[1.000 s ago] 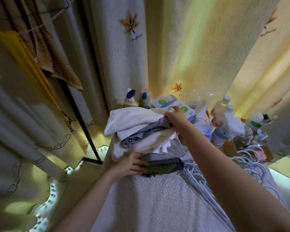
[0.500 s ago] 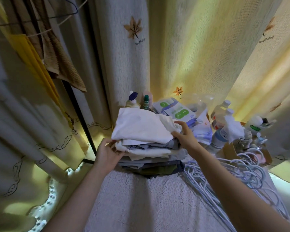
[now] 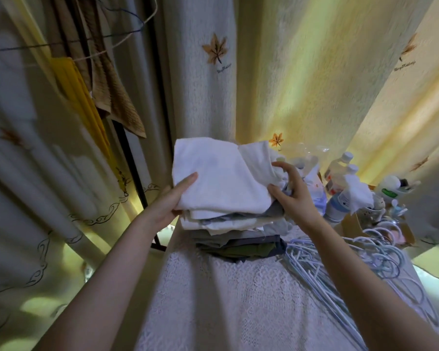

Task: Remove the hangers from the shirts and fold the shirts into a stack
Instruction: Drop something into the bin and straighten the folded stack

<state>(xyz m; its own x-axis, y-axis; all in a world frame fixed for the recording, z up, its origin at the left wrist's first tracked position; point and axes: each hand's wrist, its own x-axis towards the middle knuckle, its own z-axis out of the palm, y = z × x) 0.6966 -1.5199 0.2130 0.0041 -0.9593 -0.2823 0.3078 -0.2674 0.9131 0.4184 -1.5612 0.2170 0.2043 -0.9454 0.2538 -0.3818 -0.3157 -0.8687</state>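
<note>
bracketing the stack of folded shirts point(image 3: 238, 236) at frame centre, left hand point(image 3: 166, 202) pinches the top white shirt point(image 3: 218, 181) by its left edge, right hand point(image 3: 293, 196) grips its right, long axis spanning between them.

1. The stack of folded shirts point(image 3: 228, 211) sits on the table point(image 3: 226, 305), towards its far end.
2. The left hand point(image 3: 170, 202) grips the stack's left edge; the right hand point(image 3: 293, 196) grips its right edge.
3. A heap of hangers point(image 3: 340, 259) lies on the table just right of the stack.
4. Bottles point(image 3: 338, 171) stand right of the stack, further back.
5. A curtain point(image 3: 276, 72) hangs behind the stack; a rack pole point(image 3: 128, 158) stands to its left.
</note>
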